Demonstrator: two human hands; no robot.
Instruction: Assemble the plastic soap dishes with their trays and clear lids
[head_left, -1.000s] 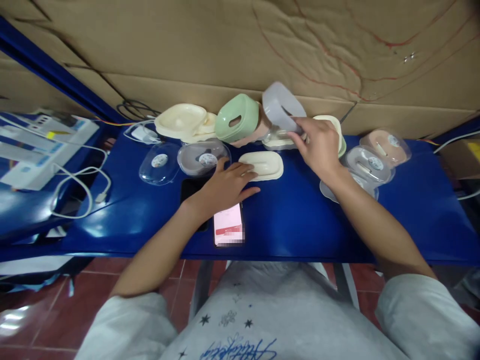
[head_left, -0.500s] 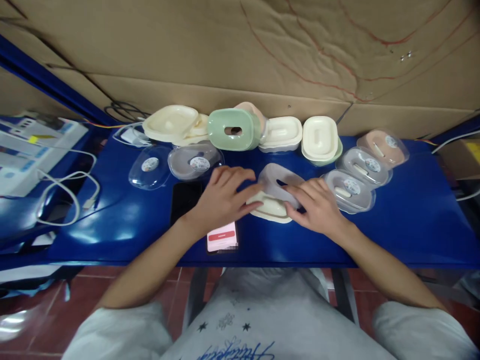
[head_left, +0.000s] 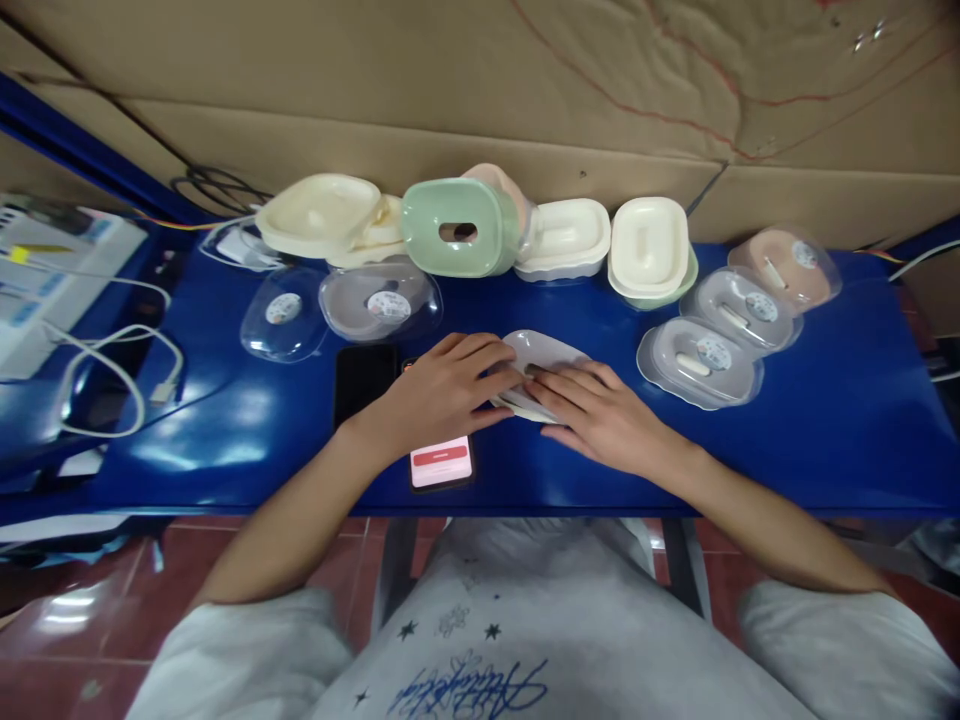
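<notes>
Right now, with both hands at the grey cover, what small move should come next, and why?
Probably press the grey cover down evenly: the left hand and right hand flank it, and a cream edge shows beneath its near side, so full seating isn't clear.

Around the grey cover (head_left: 541, 346), I have bare worktop (head_left: 555, 480) toward 6 o'clock and a shallow lane toward 12, stopped by the white box (head_left: 566, 228). The lit phone (head_left: 441, 465) obstructs 8, the dark phone (head_left: 364, 378) 9, the clear-lidded box (head_left: 701, 362) 3.
</notes>
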